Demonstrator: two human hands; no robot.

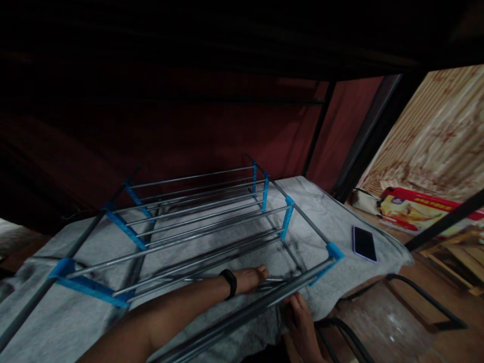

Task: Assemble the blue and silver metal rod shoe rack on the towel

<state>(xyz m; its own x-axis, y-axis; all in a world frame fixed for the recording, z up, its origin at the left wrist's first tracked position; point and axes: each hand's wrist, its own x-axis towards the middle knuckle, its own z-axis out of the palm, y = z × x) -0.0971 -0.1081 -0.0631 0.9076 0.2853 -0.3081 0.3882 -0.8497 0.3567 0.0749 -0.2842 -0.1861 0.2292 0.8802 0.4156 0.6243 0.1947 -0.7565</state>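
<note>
A shoe rack of grey metal rods (pixel 212 233) and blue plastic connectors (pixel 287 218) lies over a grey cloth (pixel 317 212). My left hand (pixel 249 279), with a black band at its wrist, reaches among the lower rods. Its fingers are curled around a thin rod near the front right corner. Close by, my right hand (pixel 300 322) is under the thick front rods (pixel 242 320). Its fingers are bent up against them, and its fingertips are partly hidden.
A phone (pixel 364 244) lies on the cloth to the right. Beyond are a dark frame post (pixel 372 136), a red and yellow box (pixel 416 210) and a patterned curtain (pixel 438 136). A black tubular frame (pixel 427 297) stands by the floor at lower right.
</note>
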